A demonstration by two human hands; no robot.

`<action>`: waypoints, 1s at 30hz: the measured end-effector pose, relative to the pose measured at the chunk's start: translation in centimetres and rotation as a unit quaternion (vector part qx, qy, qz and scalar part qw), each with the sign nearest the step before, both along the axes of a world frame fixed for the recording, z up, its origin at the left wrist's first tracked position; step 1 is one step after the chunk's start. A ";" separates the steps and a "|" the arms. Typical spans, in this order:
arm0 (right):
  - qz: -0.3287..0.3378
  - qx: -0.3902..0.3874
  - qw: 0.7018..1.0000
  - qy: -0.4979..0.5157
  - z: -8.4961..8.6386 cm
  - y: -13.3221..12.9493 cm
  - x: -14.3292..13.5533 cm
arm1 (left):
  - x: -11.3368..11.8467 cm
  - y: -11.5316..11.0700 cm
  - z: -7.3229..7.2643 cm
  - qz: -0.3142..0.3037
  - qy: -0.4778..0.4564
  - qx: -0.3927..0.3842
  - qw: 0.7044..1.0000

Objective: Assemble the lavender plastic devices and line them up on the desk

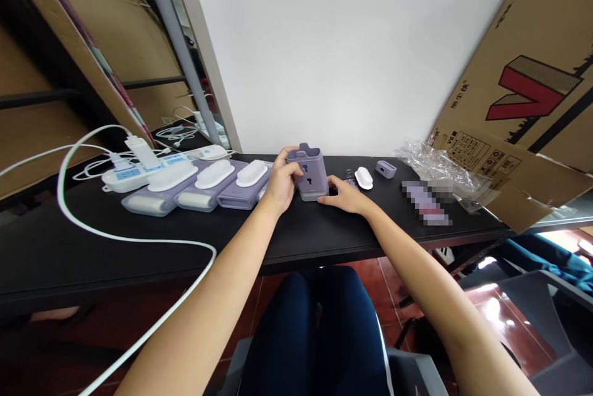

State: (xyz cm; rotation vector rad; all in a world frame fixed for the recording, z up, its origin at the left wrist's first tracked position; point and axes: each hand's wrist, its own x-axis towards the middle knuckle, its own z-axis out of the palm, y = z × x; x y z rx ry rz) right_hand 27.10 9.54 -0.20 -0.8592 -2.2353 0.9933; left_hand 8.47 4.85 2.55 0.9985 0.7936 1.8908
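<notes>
A purple plastic case [313, 172] with keyhole-shaped slots stands upright on the black table, its open end up. My left hand [281, 181] is closed around its left side, with the thumb across the slotted face. At the lower right edge, my right hand [345, 194] grips the case's base between thumb and fingers. Just beyond the right hand lies a dark coil-like item [349, 177], partly hidden. Beside it are a white oval piece [364, 178] and a small purple piece [386, 168]. Left of my hands, several purple cases lie in a row; a white oval piece [251, 174] rests on the nearest full one.
A white power strip [125, 181] with plugs and cables sits at the left; one white cable [139, 240] loops over the table's front edge. Clear plastic wrap [430, 164], a pixelated purple item [426, 203] and a cardboard box [523, 75] are at the right. A white panel [352, 44] rises behind.
</notes>
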 end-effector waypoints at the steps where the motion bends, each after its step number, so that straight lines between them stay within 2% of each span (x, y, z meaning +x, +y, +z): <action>1: 0.000 0.001 1.000 -0.003 0.1 0.0 0.0 | 0.0 0.1 -0.1 0.003 0.017 0.002 1.000; 4: 0.003 -0.005 1.000 -0.003 0.2 -0.1 0.1 | -0.1 0.3 -0.6 0.004 0.081 0.006 0.997; 7: 0.020 -0.021 0.999 0.043 0.2 -0.2 0.0 | 0.0 0.3 -0.8 -0.001 0.137 0.004 0.991; 11: 0.014 -0.016 0.990 0.136 0.4 -0.4 -0.3 | 0.4 -0.1 -0.7 0.025 0.191 0.001 0.981; 15: 0.000 0.008 0.986 0.166 0.5 -0.3 -0.3 | 1.1 -0.6 -0.4 0.047 0.256 -0.022 0.965; 30: -0.008 0.026 0.987 0.161 0.1 -0.2 -0.2 | 1.7 -0.2 -0.9 0.065 0.258 -0.016 0.964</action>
